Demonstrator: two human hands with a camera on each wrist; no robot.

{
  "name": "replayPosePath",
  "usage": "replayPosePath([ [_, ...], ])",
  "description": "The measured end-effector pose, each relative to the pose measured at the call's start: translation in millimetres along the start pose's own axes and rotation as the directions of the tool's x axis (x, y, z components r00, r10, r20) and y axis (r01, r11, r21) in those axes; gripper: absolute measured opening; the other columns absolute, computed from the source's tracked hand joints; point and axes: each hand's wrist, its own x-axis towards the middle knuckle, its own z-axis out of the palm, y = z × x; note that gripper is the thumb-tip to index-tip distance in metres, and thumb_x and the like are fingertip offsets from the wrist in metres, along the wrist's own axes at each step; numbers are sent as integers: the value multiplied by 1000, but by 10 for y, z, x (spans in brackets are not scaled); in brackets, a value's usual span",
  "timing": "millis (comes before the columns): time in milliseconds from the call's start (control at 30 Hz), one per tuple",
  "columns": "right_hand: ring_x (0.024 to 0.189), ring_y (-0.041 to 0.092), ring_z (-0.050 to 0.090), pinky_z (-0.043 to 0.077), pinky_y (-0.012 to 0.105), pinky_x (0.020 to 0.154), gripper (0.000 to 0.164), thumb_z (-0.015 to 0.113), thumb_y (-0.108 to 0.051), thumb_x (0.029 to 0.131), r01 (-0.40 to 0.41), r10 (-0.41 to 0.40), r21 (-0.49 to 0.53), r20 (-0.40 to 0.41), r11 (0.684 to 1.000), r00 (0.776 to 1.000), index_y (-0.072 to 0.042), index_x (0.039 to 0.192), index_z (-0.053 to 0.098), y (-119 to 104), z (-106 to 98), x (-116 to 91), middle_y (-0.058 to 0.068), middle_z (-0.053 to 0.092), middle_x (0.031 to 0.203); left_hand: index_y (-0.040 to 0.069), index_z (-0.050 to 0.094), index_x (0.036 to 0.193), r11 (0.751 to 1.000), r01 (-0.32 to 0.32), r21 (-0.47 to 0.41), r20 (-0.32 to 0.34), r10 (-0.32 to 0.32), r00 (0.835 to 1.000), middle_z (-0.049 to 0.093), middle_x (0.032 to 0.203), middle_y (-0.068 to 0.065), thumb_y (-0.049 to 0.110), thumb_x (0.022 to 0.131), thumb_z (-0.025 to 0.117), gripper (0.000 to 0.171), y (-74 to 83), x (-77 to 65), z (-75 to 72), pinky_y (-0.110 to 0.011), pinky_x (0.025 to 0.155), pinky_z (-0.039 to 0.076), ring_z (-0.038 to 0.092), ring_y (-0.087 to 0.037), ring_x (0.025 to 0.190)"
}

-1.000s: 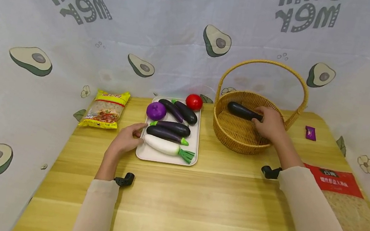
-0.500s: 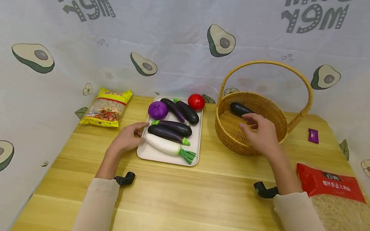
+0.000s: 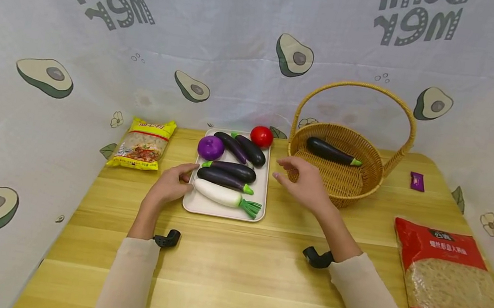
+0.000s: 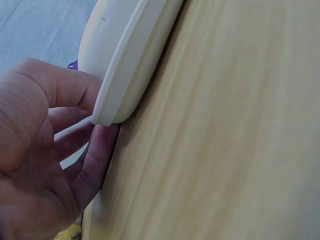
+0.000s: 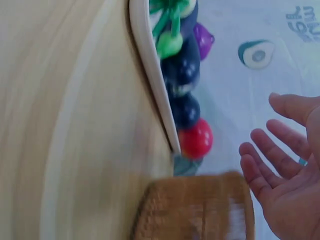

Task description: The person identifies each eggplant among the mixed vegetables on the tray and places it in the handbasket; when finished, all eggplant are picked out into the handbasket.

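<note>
My left hand (image 3: 170,184) holds the left edge of a white tray (image 3: 262,183), thumb over the rim and fingers at its underside (image 4: 117,102) in the left wrist view. On the tray lie a white radish (image 3: 217,193) with green leaves, several eggplants (image 3: 228,170), a purple onion (image 3: 211,147) and a tomato (image 3: 261,137). My right hand (image 3: 307,184), its fingers spread and holding nothing, hovers between the tray and a wicker basket (image 3: 340,176), overlapping the basket's near left side. One dark eggplant (image 3: 332,152) with a green tip lies inside the basket.
A yellow food packet (image 3: 141,144) lies left of the tray. On the right are a small purple wrapped sweet (image 3: 417,181) and a large red bag of noodles (image 3: 456,285). The basket's tall handle (image 3: 360,85) arches over it. An avocado-print cloth (image 3: 242,44) hangs behind the table.
My right hand has let go of the eggplant in the basket, then moved out and left toward the tray. My left hand keeps its hold on the tray edge.
</note>
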Motion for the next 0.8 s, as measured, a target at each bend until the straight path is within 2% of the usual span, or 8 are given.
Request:
replayPosePath([
  [200, 110, 30, 61, 51, 44, 94, 38, 68, -28, 90, -51, 39, 123, 104, 991, 994, -9, 123, 63, -107, 219, 55, 11, 65, 120, 22, 50, 143, 1000, 8, -6, -1, -8, 1000, 61, 112, -12, 12, 79, 63, 66, -5, -6, 1, -33, 78, 44, 53, -25, 99],
  [533, 106, 30, 65, 53, 43, 91, 39, 68, -23, 90, -70, 27, 215, 195, 974, 980, -4, 123, 63, -110, 473, 56, 14, 65, 122, 20, 50, 143, 1000, 1, -1, 8, -1, 1000, 62, 107, -13, 11, 80, 64, 66, 12, -13, 0, -33, 77, 44, 53, -25, 96],
  [800, 104, 27, 67, 54, 37, 88, 37, 66, -25, 91, -100, 42, 203, 268, 974, 962, -8, 124, 63, -134, 584, 64, 10, 64, 125, 21, 50, 143, 1000, -15, 7, 12, 15, 1000, 62, 111, -12, 12, 80, 63, 65, -9, -2, -2, -33, 78, 44, 54, -24, 98],
])
